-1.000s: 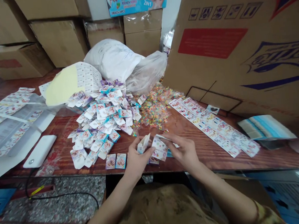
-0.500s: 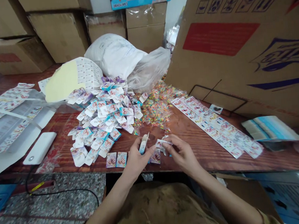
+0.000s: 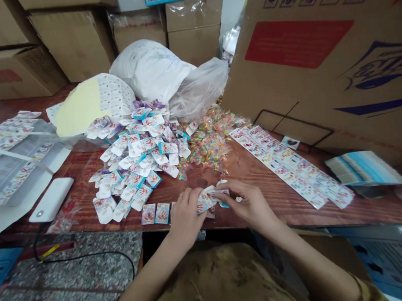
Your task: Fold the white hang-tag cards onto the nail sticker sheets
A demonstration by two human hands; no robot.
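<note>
My left hand (image 3: 186,217) grips a small open-flapped candy box (image 3: 205,199) just above the table's front edge. The fingers of my right hand (image 3: 250,206) pinch a small printed paper piece (image 3: 221,193) against the box's open end; how far it reaches inside I cannot tell. Two small boxes, one purple (image 3: 148,214) and one blue (image 3: 162,213), lie flat in a row left of my left hand, and others in that row are partly hidden by it. Beyond my hands is a heap of small folded cartons (image 3: 135,162).
Small wrapped colourful candies (image 3: 209,143) lie behind my hands, before a white sack (image 3: 153,71). Sticker sheets (image 3: 285,164) stretch to the right, near a large carton (image 3: 303,86) and a blue-white stack (image 3: 366,169). A white power bank (image 3: 51,199) with a cable is left.
My left hand has turned palm-down and tilted the box towards my right hand. The paper piece in my right hand has come up to the box. The view has shifted slightly.
</note>
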